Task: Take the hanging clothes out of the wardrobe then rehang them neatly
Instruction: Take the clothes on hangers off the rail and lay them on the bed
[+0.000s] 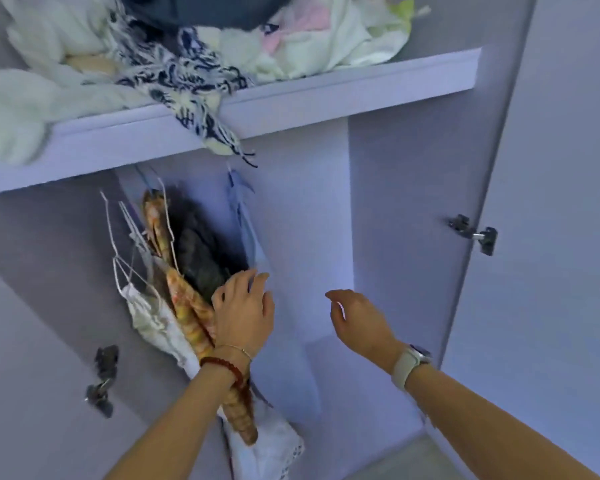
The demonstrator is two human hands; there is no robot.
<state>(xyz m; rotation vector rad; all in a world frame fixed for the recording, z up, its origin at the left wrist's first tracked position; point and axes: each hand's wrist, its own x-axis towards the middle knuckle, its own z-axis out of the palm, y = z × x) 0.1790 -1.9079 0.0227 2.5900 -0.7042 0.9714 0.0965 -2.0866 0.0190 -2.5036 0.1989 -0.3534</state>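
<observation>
Several garments hang bunched under the wardrobe shelf [291,109]: a white lacy one [153,320] on wire hangers [132,237], an orange patterned one [187,306], a dark grey one [198,251] and a pale blue one [248,237] to the right. My left hand [243,313], with bracelets at the wrist, reaches into the bunch with fingers spread, its fingertips touching the pale blue garment. My right hand [357,320], watch on the wrist, hovers to the right in the free part of the wardrobe with loosely bent fingers, holding nothing.
The shelf above carries a messy pile of white, pink and dark blue patterned clothes [194,64], some drooping over its edge. An open wardrobe door [551,237] with a hinge [475,233] stands at the right. Another hinge [101,379] is on the left door.
</observation>
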